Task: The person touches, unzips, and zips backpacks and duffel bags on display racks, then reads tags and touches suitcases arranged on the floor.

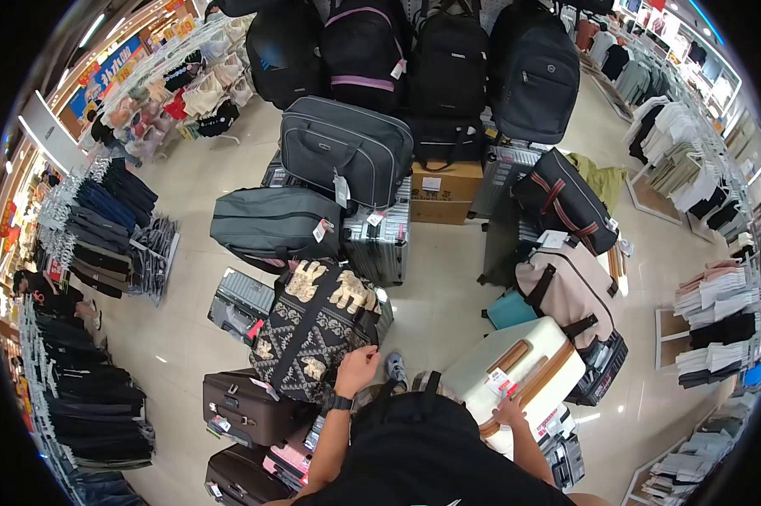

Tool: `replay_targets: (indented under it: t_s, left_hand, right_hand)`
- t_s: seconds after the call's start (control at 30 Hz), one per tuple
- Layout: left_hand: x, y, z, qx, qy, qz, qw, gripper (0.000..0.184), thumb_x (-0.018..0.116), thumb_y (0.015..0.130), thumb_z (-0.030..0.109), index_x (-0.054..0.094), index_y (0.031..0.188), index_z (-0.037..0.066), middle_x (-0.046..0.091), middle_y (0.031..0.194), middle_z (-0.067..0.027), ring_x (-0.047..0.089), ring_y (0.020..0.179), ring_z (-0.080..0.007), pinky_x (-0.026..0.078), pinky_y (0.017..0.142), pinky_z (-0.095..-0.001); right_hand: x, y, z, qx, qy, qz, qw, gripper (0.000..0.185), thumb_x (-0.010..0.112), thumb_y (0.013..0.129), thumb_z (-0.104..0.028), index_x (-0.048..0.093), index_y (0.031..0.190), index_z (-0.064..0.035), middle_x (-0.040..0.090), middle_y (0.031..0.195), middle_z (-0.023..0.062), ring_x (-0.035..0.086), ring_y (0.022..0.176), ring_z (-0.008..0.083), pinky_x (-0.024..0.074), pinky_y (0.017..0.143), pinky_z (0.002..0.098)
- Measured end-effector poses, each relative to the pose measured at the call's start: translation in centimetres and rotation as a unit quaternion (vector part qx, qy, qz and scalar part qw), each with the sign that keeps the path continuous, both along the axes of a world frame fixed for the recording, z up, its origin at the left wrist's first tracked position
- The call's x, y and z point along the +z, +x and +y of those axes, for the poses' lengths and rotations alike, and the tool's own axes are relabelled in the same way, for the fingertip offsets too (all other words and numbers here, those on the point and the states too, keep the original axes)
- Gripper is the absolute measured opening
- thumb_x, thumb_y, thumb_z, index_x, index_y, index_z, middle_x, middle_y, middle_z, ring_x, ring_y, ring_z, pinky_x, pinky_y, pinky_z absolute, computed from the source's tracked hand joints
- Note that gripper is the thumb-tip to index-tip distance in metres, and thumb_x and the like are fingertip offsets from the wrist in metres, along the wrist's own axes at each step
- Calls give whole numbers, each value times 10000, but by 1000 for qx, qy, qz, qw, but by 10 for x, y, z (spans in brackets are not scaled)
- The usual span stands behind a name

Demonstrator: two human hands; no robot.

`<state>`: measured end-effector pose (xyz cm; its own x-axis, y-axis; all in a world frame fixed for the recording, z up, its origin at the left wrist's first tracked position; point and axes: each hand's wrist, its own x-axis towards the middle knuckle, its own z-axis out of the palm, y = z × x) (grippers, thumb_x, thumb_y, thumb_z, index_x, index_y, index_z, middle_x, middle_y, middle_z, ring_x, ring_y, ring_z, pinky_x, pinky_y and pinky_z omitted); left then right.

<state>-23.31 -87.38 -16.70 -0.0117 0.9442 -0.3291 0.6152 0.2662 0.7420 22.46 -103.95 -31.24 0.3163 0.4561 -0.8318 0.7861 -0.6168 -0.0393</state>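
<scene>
My left hand (357,371), with a dark watch on its wrist, is loosely curled beside a black duffel bag (300,329) with cream elephants and patterned bands. Nothing shows in its fingers. On the right, a cream hard-shell suitcase (465,367) with brown trim and a brown handle (509,354) lies tilted near my body. A white and red price tag (499,381) rests against its face. My right hand (507,411) reaches over the suitcase, its fingertips closed at the tag's lower end. Part of the suitcase is hidden by a black backpack or garment at my front.
Grey soft bags (347,152) sit on silver suitcases (380,244) ahead. Black backpacks (532,76) hang at the back. A pink duffel (566,287) stands right, brown suitcases (250,405) left. Clothes racks (85,396) line both sides; a person (51,295) is far left.
</scene>
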Motion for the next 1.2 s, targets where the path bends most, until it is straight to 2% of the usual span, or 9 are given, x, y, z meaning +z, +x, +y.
replay_targets:
  t_s: [0.07, 0.23, 0.57, 0.83, 0.9, 0.97, 1.03, 1.1, 1.2]
  left_hand:
    - [9, -11, 15, 37, 47, -11, 998, 350, 676, 981, 273, 750, 1225, 33, 787, 1015, -196, 764, 967, -364, 585, 862, -442]
    - [22, -44, 63, 62, 210, 7, 976, 370, 633, 1005, 47, 633, 1371, -8, 759, 1058, -158, 745, 882, -284, 570, 742, -390]
    - [10, -47, 95, 62, 158, 37, 985, 493, 640, 961, 6, 579, 1449, 43, 627, 1061, -121, 669, 881, -257, 552, 816, -383]
    - [14, -7, 139, 179, 180, 45, 966, 472, 608, 944, -20, 557, 1414, -19, 581, 1007, -126, 607, 861, -289, 524, 806, -423]
    - [19, 15, 164, 197, 212, 25, 957, 460, 605, 944, -34, 564, 1402, -23, 588, 1024, -127, 610, 863, -280, 526, 802, -414]
    - [23, 41, 194, 186, 220, 24, 957, 461, 610, 943, -40, 568, 1402, -18, 592, 1034, -128, 613, 865, -274, 530, 798, -406]
    - [25, 69, 228, 175, 230, 23, 957, 463, 615, 942, -46, 572, 1401, -12, 596, 1045, -130, 617, 866, -269, 534, 794, -399]
    - [27, 99, 259, 125, 234, 56, 962, 462, 637, 955, -33, 581, 1412, 8, 613, 1063, -110, 642, 883, -215, 552, 776, -356]
    - [37, 147, 301, 97, 206, 13, 974, 469, 652, 956, -23, 579, 1418, 14, 609, 1132, -117, 661, 913, -222, 562, 780, -348]
  right_hand:
    - [-11, 4, 7, 7, -14, -3, 1000, 569, 759, 869, -394, 654, 1365, -134, 128, 1715, 301, 208, 1544, 583, 265, 1219, 700]
    - [-22, 11, 5, 38, -19, -18, 999, 472, 734, 877, -364, 744, 1261, -90, 237, 1684, 297, 418, 1450, 563, 420, 1165, 620]
    - [-17, 19, -2, 68, 86, -40, 993, 427, 678, 894, -347, 779, 1186, -53, 610, 1401, 302, 632, 1291, 418, 525, 1096, 469]
    - [-67, 78, 43, 180, 10, 96, 979, 392, 640, 887, -253, 748, 1205, -51, 739, 1202, 239, 722, 1138, 372, 578, 943, 468]
    - [-48, 83, 68, 205, -161, 144, 955, 329, 630, 920, -276, 780, 1127, -70, 775, 1176, 175, 750, 1084, 336, 591, 881, 460]
    - [-69, 99, 72, -28, -262, 210, 942, 417, 655, 941, -492, 782, 1108, -131, 792, 992, 54, 769, 890, 229, 604, 738, 411]
    - [-86, 112, 90, -85, -372, 288, 878, 471, 679, 929, -573, 760, 1119, -149, 778, 973, 19, 774, 927, 222, 632, 808, 371]
    - [-147, 137, 86, -115, -436, 281, 847, 463, 755, 903, -494, 746, 1146, -101, 775, 962, 45, 776, 959, 244, 635, 816, 380]
    - [-119, 141, 123, -151, -349, 300, 875, 458, 773, 894, -456, 740, 1154, -81, 770, 954, 58, 768, 911, 244, 629, 775, 382]
